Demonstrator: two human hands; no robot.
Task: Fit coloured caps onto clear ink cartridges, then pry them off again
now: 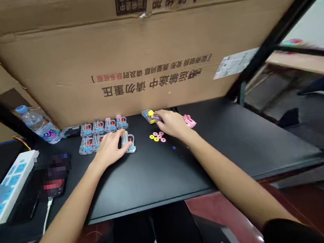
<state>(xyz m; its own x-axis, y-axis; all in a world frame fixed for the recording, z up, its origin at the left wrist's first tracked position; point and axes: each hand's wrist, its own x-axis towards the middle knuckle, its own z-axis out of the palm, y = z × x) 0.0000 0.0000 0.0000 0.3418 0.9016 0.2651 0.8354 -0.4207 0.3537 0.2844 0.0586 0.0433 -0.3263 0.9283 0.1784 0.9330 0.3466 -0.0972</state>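
Note:
Near the table's centre, my left hand (110,149) has its thumb and index finger closed around the edge of a small clear plastic toy (129,143) with blue and red parts inside, which rests on the table. Further right, my right hand (172,123) reaches to the back, its fingers closed at a clear-and-blue toy piece with a yellow part (150,115). A small purplish bit shows at those fingertips, too small to name. Several pink and yellow rings (158,136) lie just in front. Pink plastic pieces (189,121) sit behind my right wrist.
Similar clear toys (86,145) stand in two rows left of my left hand. A water bottle (42,124), a white power strip (10,187) and a phone (55,176) on a cable are at the left. A cardboard wall (139,44) closes off the back of the black table (146,180).

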